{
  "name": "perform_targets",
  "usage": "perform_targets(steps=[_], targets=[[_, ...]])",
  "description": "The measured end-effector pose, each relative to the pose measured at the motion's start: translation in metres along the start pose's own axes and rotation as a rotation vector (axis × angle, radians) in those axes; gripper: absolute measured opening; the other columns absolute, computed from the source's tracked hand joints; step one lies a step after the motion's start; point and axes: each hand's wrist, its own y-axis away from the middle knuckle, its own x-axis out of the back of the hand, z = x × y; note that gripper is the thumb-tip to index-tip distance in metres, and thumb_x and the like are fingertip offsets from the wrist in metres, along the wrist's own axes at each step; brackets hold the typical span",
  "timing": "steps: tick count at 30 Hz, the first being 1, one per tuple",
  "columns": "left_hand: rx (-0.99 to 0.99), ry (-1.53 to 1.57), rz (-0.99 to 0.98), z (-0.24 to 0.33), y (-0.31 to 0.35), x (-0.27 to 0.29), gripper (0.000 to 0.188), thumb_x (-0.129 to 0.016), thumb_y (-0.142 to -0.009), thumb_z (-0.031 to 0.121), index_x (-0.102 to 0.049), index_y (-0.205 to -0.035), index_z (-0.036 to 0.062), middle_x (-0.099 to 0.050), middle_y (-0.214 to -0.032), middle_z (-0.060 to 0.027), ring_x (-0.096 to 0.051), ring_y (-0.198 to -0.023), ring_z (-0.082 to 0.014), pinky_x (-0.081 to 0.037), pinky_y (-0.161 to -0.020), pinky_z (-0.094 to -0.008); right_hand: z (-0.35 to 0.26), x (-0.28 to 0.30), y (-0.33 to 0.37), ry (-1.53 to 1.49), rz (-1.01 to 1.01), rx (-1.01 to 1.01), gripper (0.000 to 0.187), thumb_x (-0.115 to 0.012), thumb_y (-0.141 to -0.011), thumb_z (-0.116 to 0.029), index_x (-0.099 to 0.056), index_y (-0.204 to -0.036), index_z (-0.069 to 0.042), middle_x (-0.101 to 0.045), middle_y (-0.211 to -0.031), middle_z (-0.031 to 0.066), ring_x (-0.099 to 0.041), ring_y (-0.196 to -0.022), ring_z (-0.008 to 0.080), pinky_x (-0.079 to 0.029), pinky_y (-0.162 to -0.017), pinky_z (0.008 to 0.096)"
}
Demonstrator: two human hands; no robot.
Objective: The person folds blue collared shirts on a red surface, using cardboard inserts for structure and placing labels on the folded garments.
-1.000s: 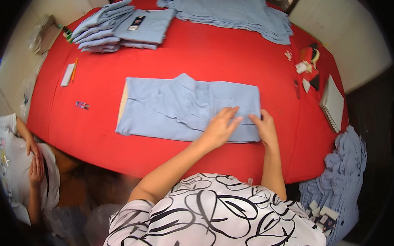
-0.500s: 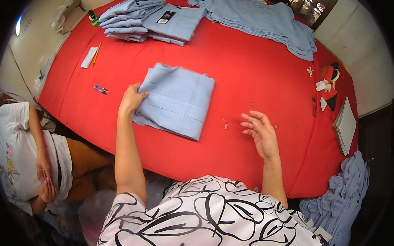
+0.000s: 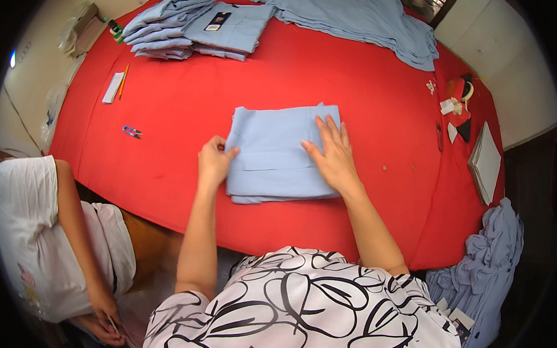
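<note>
A folded light-blue garment (image 3: 279,168) lies squarely in front of me on the red-covered table. At its left edge my left hand (image 3: 215,162) is closed, pinching the cloth between thumb and fingers. My right hand (image 3: 336,154) rests flat on the garment's right side, fingers spread over the upper right corner. The layers show as slightly uneven edges along the bottom and top.
Folded blue garments (image 3: 167,26) stand stacked at the far left, one with a dark tag (image 3: 219,21). Unfolded blue pieces (image 3: 351,23) lie at the back. Thread snips (image 3: 132,132), a notepad (image 3: 113,88) and a pencil (image 3: 123,81) are at left. A co-worker (image 3: 49,227) sits nearby.
The garment has shifted right and been turned straighter. My right hand has come left from above the table onto it. My left hand has moved right with its edge.
</note>
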Motion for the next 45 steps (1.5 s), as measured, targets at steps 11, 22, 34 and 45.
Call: perform_targets(steps=[11,22,34,45], targets=[[-0.178,0.081,-0.221,0.048,0.067,-0.065,0.040,-0.070,-0.086,0.010,-0.046,-0.118,0.0007,-0.060,-0.088,-0.0122,-0.065,-0.072,-0.0222,-0.053,-0.066,-0.0345,0.014,0.021,0.019,0.378,0.034,0.313,0.055,-0.074,-0.080,-0.030,-0.058,-0.130,-0.014,-0.052,-0.134,0.0122,-0.049,-0.112,0.0311,-0.039,-0.092,0.0470],[-0.038,-0.153,-0.338,0.068,0.028,-0.049,0.037,-0.075,-0.082,0.018,-0.056,-0.109,0.0000,-0.063,-0.105,-0.0142,-0.062,-0.092,-0.0270,-0.051,-0.075,-0.0383,0.057,-0.001,0.105,0.169,0.051,0.483,0.041,-0.062,-0.083,-0.008,-0.060,-0.123,-0.002,-0.056,-0.129,0.0164,-0.052,-0.119,0.0329,-0.044,-0.099,0.0462],[-0.661,0.557,-0.414,0.168,0.036,0.042,0.025,-0.066,-0.091,0.005,-0.066,-0.115,-0.0023,-0.065,-0.095,-0.0025,-0.057,-0.082,-0.0066,-0.050,-0.075,-0.0234,0.003,0.182,0.043,0.044,0.427,0.757,0.040,-0.056,-0.077,0.013,-0.065,-0.113,-0.001,-0.068,-0.102,0.0166,-0.067,-0.089,0.0318,-0.057,-0.077,0.0376],[-0.427,-0.279,-0.630,0.115,-0.074,-0.032,0.022,-0.066,-0.087,0.004,-0.068,-0.109,-0.0002,-0.065,-0.075,-0.0038,-0.061,-0.062,-0.0110,-0.052,-0.061,-0.0251,0.090,0.094,-0.082,-0.255,-0.269,0.123,0.021,-0.059,-0.089,-0.003,-0.069,-0.107,0.000,-0.070,-0.095,0.0087,-0.064,-0.089,0.0171,-0.050,-0.082,0.0303]])
